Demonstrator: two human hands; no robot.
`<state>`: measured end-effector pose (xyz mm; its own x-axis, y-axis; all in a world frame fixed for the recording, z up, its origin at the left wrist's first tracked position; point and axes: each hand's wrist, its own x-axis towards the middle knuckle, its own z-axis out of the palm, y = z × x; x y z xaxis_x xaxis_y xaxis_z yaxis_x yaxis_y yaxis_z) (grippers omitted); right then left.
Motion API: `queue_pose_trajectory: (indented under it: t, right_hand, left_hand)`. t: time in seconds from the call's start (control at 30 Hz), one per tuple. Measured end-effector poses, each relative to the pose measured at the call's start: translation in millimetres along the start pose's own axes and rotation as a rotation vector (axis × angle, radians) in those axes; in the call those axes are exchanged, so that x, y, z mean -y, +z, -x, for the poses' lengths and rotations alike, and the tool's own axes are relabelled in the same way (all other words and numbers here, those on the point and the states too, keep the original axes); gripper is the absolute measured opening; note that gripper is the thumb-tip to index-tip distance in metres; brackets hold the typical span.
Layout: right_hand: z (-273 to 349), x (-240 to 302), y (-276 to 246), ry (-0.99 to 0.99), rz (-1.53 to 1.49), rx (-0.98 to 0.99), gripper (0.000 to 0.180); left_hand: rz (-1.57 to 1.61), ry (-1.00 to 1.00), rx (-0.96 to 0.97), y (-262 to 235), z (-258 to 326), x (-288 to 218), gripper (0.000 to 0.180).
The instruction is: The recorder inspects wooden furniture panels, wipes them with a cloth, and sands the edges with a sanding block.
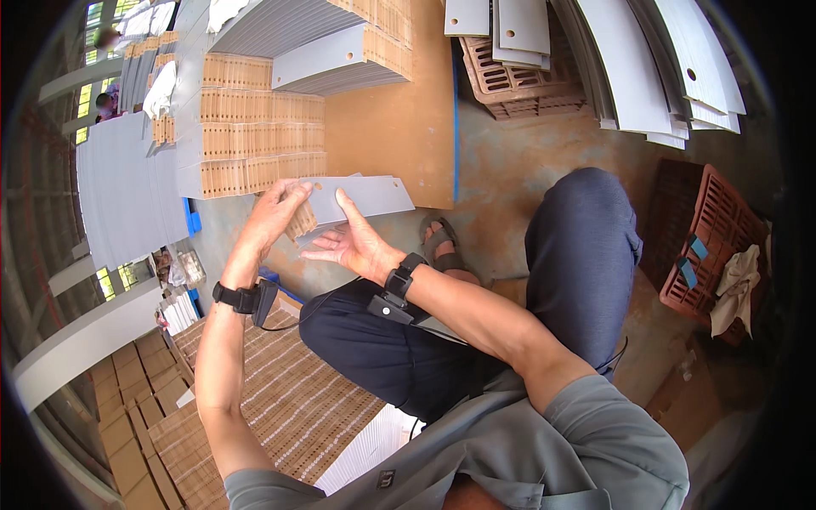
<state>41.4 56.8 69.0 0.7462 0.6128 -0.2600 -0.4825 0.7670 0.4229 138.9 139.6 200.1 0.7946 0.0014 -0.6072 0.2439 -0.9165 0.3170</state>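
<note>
Between my two hands is a small bundle of flat grey panels (379, 195), with a round hole near each end and tan edges. My left hand (279, 211) is closed around the bundle's left end, fingers on the holed corner. My right hand (361, 245) has its thumb lying over the upper panel and its fingers along the near lower side, partly spread. Just beyond the hands, rows of stacked panels (262, 146) show their tan, holed ends. On top of them lies another grey bundle (319, 64) with a holed end.
A brown board surface (387, 127) with a blue edge carries the stacks. Brown plastic crates (714, 246) stand at the right, one with a cloth over its rim. Long pale panels (633, 68) lean at the upper right. Grey panels (127, 191) and brown stacks (280, 382) fill the left side.
</note>
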Motion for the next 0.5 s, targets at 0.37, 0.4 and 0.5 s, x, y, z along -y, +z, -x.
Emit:
queue_pose_trajectory:
  t: [0.37,0.4,0.5]
  right_hand:
    - [-7.9,4.9,-40.7,0.106,-0.064,-0.066,0.112]
    - [-3.3,4.6,-38.4,0.100,-0.018,-0.038,0.110]
    - [15.4,15.4,-31.4,0.048,0.276,0.012,0.102]
  left_hand:
    - [0.104,-0.042,-0.033,26.0,11.7,31.2,0.042]
    - [0.113,-0.042,-0.042,26.5,16.6,37.4,0.042]
    - [0.110,0.048,-0.114,38.4,40.7,58.1,0.046]
